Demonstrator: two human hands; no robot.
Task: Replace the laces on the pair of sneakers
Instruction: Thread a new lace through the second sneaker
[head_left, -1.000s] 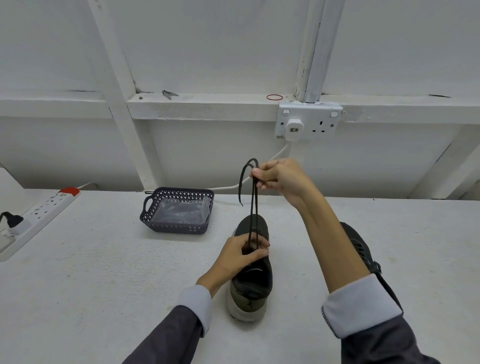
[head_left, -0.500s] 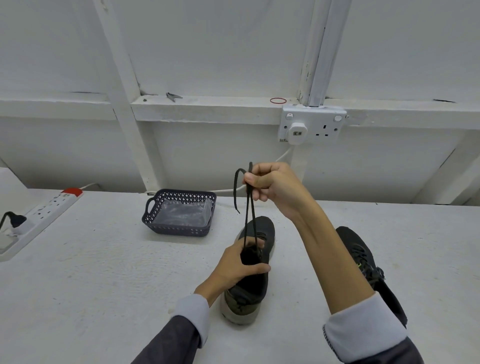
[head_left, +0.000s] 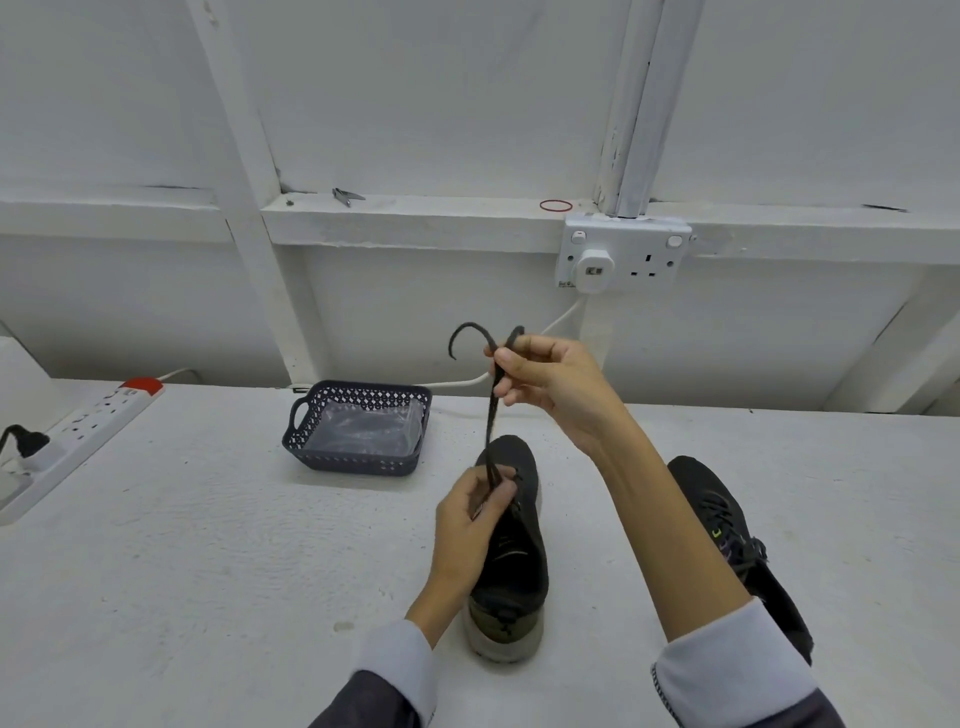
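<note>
"Where is the shoe being worked on?"

"A black sneaker (head_left: 511, 561) with a pale sole stands on the white table (head_left: 208, 571), directly in front of the person, heel toward them."

"And the hands?"

"The left hand (head_left: 470, 519) is on the sneaker's throat, fingers curled against the upper where the black lace (head_left: 491, 410) comes out. I cannot tell whether they pinch the lace itself. The right hand (head_left: 550, 384) is raised above the toe. Its thumb and fingertips pinch both strands together, drawn up straight from the shoe, and two short ends curl out above the pinch."

"The other shoe?"

"The second sneaker (head_left: 727, 525) lies to the right, partly hidden behind the right forearm, with dark laces across its top."

"Anything else?"

"A dark perforated basket (head_left: 353, 462) lined with clear plastic sits beyond the sneaker, to its left and apart from it. A white power strip (head_left: 88, 426) lies at the table's left edge. A double wall socket (head_left: 623, 254) holds a white plug."
</note>
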